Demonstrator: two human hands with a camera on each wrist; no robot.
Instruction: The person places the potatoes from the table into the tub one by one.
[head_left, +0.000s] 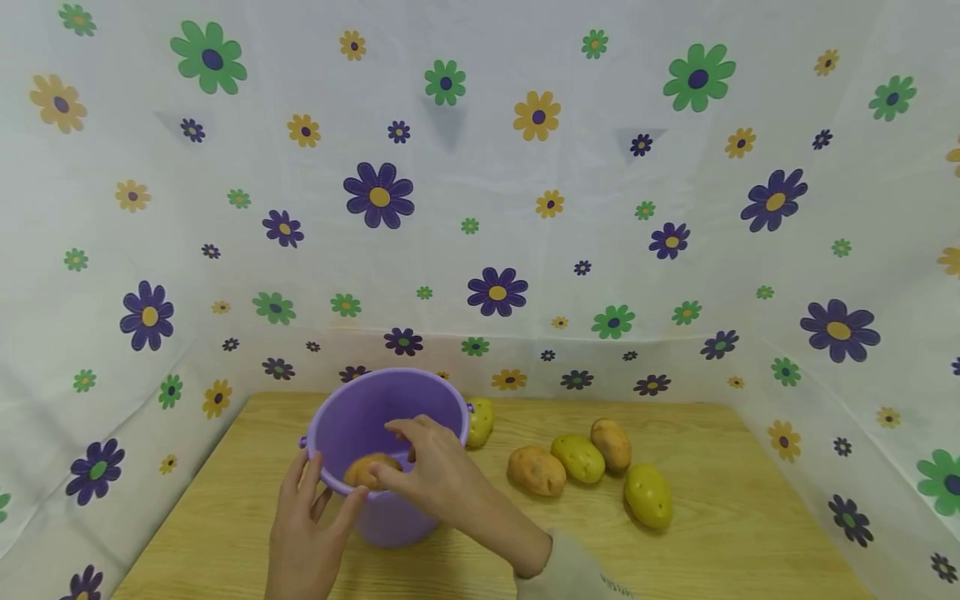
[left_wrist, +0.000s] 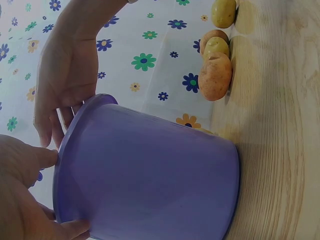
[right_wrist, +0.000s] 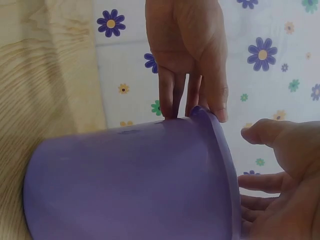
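A purple bucket (head_left: 352, 417) stands on the wooden table (head_left: 735, 517). My left hand (head_left: 303, 533) holds its near rim, thumb inside and fingers on the outer wall; the right wrist view shows this left hand (right_wrist: 192, 95) pinching the bucket (right_wrist: 130, 180) at the rim. My right hand (head_left: 431, 471) hangs over the bucket's mouth with its fingers loose and apart. A brown potato (head_left: 367, 468) lies just inside the bucket beneath those fingers. In the right wrist view the right hand (right_wrist: 280, 170) holds nothing. The left wrist view shows the bucket (left_wrist: 150, 175) and the right hand (left_wrist: 65, 85).
Loose potatoes lie right of the bucket: a brown one (head_left: 536, 471), a yellow one (head_left: 578, 458), another brown (head_left: 611, 443), another yellow (head_left: 648, 496). One more yellow potato (head_left: 480, 421) sits behind the bucket. Flowered cloth (head_left: 480, 208) walls the table on three sides.
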